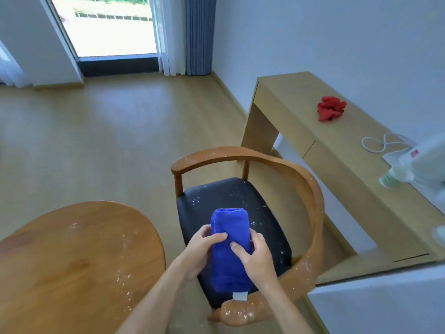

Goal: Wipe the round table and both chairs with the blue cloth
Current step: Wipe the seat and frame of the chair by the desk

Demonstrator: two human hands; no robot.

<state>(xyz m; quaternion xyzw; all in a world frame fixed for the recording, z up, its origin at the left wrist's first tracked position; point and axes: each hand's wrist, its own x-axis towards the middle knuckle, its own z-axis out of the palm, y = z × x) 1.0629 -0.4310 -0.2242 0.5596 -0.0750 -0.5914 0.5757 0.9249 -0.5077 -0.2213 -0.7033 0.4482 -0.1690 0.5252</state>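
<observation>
Both forearms reach in from the bottom edge; fingers [220, 236] of left hand [204, 249] and right hand [255, 256] curl round the folded blue cloth [228, 256], thumbs pressed on top, held just above the chair's black seat [240, 196]. White specks cover the seat, the chair armrest [310, 213] & the round bench [79, 249] left of the chair. Judging by that, wiping hasn't begun: bench + this chair remain, 2nd chair not in view. Red cloth [331, 108] lies on the desk [289, 97] right of the chair.
</observation>
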